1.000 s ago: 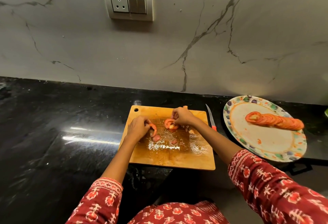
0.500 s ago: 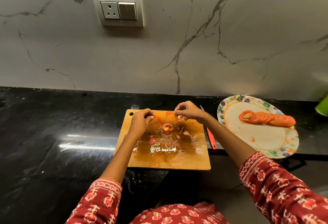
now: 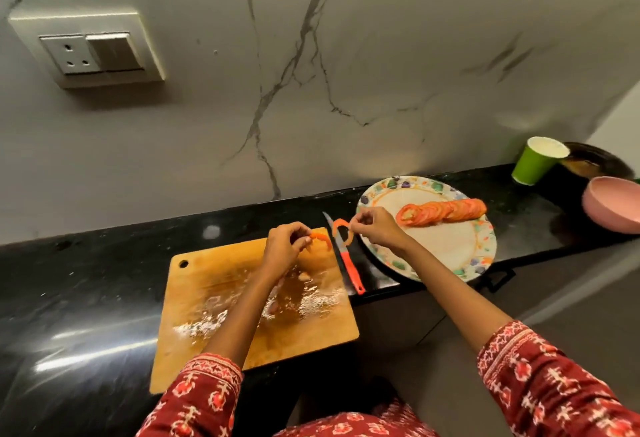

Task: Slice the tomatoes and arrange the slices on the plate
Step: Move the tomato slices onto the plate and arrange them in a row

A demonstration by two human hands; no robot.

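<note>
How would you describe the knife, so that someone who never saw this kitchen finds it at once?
On the black counter, look between the wooden cutting board and the patterned plate. The knife lies there beside the board's right edge, the only thing with a bright orange-red handle.

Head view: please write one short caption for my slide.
Both hands, left hand and right hand, each pinch a tomato slice between cutting board and plate.
</note>
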